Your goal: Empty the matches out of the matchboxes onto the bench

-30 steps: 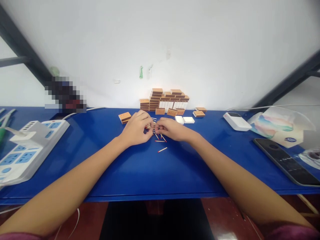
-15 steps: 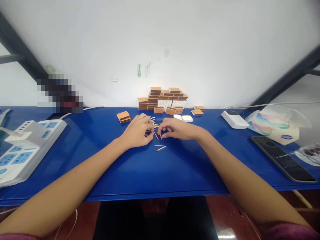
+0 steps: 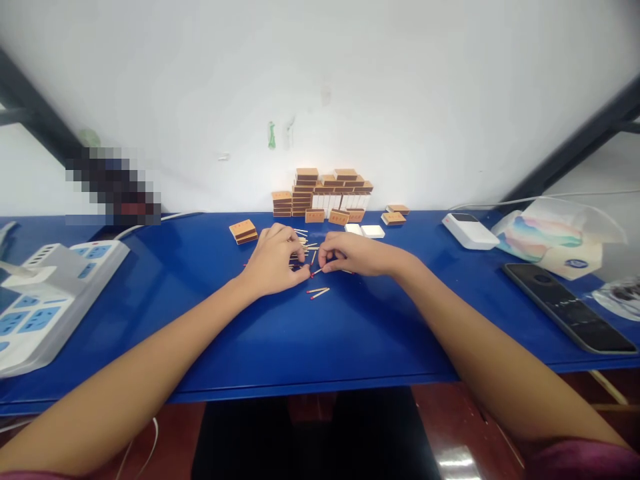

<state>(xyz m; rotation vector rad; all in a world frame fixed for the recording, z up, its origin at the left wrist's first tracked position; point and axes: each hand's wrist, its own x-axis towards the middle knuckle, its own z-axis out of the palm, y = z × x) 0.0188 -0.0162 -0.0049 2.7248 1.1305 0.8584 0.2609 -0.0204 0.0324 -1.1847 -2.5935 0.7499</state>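
My left hand point(image 3: 273, 260) rests on the blue table with fingers curved and thumb apart, cupped beside a pile of loose matches point(image 3: 299, 256); part of the pile is hidden behind it. My right hand point(image 3: 355, 253) is closed, pinching a match point(image 3: 317, 272) between thumb and fingertips. That match's red head points left, close to my left thumb. Two matches point(image 3: 318, 292) lie side by side on the table, nearer to me. Further back, matchboxes point(image 3: 305, 193) are stacked against the wall, and two white matchbox trays point(image 3: 373, 231) lie behind my right hand.
On the left are two stacked matchboxes point(image 3: 243, 231) and a large power strip point(image 3: 55, 293). To the right lie more matchboxes point(image 3: 394, 218), a white device point(image 3: 470, 231), a phone point(image 3: 567, 307) and a tissue pack point(image 3: 545, 233). The table's front edge point(image 3: 310, 393) runs below my forearms.
My right fingers have turned the match so that it lies more level, its head toward my left thumb. The two nearer matches lie closer to parallel. The view has shifted slightly.
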